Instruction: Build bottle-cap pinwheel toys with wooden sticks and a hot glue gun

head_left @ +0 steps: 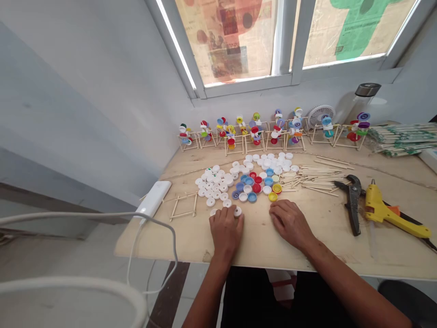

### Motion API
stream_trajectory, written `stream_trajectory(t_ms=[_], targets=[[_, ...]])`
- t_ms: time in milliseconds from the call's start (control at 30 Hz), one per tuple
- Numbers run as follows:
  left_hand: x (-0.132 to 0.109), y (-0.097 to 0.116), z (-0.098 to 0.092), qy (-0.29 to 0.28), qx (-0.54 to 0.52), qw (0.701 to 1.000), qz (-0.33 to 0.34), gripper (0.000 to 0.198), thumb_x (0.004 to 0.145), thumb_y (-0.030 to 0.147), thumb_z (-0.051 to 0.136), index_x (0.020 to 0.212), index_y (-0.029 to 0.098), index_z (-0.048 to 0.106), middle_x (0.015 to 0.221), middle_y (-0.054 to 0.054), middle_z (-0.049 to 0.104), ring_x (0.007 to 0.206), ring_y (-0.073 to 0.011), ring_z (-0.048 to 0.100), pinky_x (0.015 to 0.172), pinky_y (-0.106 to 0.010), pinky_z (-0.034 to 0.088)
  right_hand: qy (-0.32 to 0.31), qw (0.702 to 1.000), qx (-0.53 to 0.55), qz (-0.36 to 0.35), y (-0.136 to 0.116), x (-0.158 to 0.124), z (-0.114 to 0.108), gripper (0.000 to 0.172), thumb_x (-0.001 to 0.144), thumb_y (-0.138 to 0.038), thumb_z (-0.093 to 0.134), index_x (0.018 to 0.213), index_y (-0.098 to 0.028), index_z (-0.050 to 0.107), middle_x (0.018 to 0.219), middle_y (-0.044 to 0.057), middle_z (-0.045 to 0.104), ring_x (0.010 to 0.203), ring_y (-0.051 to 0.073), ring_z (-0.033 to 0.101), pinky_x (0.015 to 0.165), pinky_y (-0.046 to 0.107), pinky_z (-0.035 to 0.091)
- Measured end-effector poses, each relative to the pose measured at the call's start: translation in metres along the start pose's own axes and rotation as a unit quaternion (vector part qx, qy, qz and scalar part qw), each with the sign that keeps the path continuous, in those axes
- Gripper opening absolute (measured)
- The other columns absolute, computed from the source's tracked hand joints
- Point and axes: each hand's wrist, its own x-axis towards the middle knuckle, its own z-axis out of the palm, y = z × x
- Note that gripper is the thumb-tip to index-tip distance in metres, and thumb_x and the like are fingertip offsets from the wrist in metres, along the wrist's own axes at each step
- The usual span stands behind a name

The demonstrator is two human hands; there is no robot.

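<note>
My left hand (226,230) rests on the plywood table (327,237), fingers curled over two white bottle caps (237,211) at its fingertips. My right hand (289,222) lies palm down beside it, fingers loosely curled, holding nothing, just below a yellow cap (272,197). A spread of white caps (215,184) and coloured caps (254,182) lies just beyond both hands. A pile of thin wooden sticks (314,177) sits to the right of the caps.
A stick square frame (184,207) and a white power bank (154,198) with cable lie at the left. Pliers (353,200) and a yellow glue gun (385,212) lie right. A row of cap-and-stick models (256,132), a small fan (320,116) and packed chopsticks (403,139) line the back.
</note>
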Motion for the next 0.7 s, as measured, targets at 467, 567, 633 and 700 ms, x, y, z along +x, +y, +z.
stream_trajectory(t_ms=[467, 567, 633, 700], targets=[[-0.004, 0.032, 0.007, -0.02, -0.093, 0.994, 0.061, 0.023, 0.079, 0.028, 0.059, 0.101, 0.022, 0.06, 0.093, -0.003, 0.065, 0.09, -0.0212, 0.056, 0.078, -0.035, 0.037, 0.012, 1.0, -0.015, -0.019, 0.004, -0.002, 0.003, 0.017, 0.088, -0.013, 0.045, 0.087, -0.018, 0.061, 0.095, 0.007, 0.063, 0.093, 0.023, 0.056, 0.079, 0.036, 0.043], [-0.003, 0.025, 0.002, 0.001, -0.114, 0.992, 0.055, 0.024, 0.08, 0.029, 0.058, 0.103, 0.022, 0.061, 0.09, -0.003, 0.065, 0.089, -0.0205, 0.057, 0.078, -0.035, 0.038, 0.007, 1.0, -0.01, -0.02, 0.005, -0.002, 0.003, 0.017, 0.089, -0.013, 0.044, 0.088, -0.018, 0.06, 0.095, 0.007, 0.062, 0.094, 0.023, 0.056, 0.08, 0.037, 0.043], [0.006, 0.013, -0.005, 0.017, -0.106, 0.994, 0.033, 0.022, 0.082, 0.028, 0.055, 0.102, 0.022, 0.062, 0.086, -0.003, 0.065, 0.087, -0.0196, 0.058, 0.078, -0.034, 0.039, 0.004, 1.0, -0.006, -0.018, 0.005, -0.003, 0.003, 0.017, 0.089, -0.014, 0.043, 0.089, -0.018, 0.06, 0.096, 0.007, 0.062, 0.094, 0.023, 0.055, 0.08, 0.037, 0.043], [0.022, -0.001, -0.015, 0.017, -0.063, 0.998, -0.005, 0.02, 0.084, 0.027, 0.051, 0.099, 0.023, 0.063, 0.086, -0.003, 0.066, 0.088, -0.0191, 0.058, 0.079, -0.032, 0.04, 0.003, 1.0, -0.006, -0.017, 0.006, -0.003, 0.004, 0.017, 0.09, -0.014, 0.043, 0.089, -0.018, 0.06, 0.097, 0.008, 0.062, 0.094, 0.023, 0.055, 0.08, 0.037, 0.042]])
